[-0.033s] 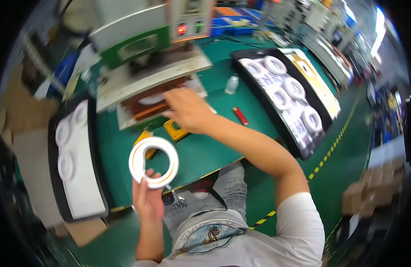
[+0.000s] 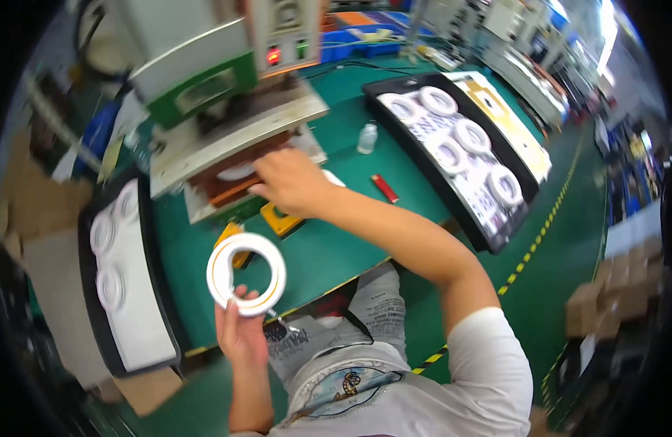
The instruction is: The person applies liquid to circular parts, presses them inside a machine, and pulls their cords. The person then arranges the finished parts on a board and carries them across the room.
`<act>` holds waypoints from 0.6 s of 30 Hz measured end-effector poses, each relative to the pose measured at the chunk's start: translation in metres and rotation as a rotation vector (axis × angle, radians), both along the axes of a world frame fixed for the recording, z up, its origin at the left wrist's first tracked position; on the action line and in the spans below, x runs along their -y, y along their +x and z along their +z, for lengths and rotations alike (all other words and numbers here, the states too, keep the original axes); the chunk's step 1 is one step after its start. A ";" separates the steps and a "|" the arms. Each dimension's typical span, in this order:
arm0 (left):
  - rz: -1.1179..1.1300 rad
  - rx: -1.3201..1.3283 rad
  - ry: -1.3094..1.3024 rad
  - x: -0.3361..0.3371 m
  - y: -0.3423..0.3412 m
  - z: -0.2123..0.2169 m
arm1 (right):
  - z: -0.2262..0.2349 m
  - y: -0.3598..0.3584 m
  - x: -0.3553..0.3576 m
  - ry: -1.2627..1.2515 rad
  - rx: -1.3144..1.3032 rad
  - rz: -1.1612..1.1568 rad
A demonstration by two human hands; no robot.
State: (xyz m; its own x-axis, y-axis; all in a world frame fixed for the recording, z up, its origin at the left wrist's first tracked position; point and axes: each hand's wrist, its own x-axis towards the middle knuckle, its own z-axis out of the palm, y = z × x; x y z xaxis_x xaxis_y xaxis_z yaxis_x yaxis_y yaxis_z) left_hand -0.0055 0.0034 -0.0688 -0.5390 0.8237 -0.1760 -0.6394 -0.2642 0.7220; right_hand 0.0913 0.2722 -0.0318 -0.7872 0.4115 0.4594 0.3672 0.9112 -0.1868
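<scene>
Presently, left hand (image 2: 241, 333): grip closed about the lower rim of a white ring (image 2: 277, 275), thumb and fingers pinching it. Ring raised near the front edge of the green bench (image 2: 336, 251), face up toward the camera. Right hand (image 2: 292, 180) at the mouth of a press (image 2: 238, 131), beside a white piece (image 2: 235, 173); fingers curled, cannot tell whether they hold anything. Black tray (image 2: 416, 148) of further rings at right.

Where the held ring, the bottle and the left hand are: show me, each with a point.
Held ring (image 2: 278, 274): head view, on the right side of its white band.
Bottle (image 2: 366, 140): head view, on the middle of its body.
Left hand (image 2: 243, 336): head view, on the middle of the hand.
</scene>
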 end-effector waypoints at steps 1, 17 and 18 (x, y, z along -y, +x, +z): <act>0.016 0.003 -0.007 0.002 -0.003 -0.003 | 0.005 -0.007 -0.001 -0.058 0.069 -0.059; 0.110 -0.045 0.023 0.028 -0.024 -0.012 | -0.006 0.035 0.036 0.020 -0.208 0.178; 0.129 -0.022 0.030 0.028 -0.026 -0.015 | -0.005 0.053 0.049 -0.032 -0.220 0.204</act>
State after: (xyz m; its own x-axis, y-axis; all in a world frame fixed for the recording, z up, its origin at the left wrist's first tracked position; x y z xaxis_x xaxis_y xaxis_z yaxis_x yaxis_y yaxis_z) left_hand -0.0314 -0.0250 -0.0839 -0.6440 0.7523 -0.1389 -0.5827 -0.3648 0.7263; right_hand 0.1441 0.2227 -0.0371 -0.7383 0.2720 0.6172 0.1243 0.9543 -0.2718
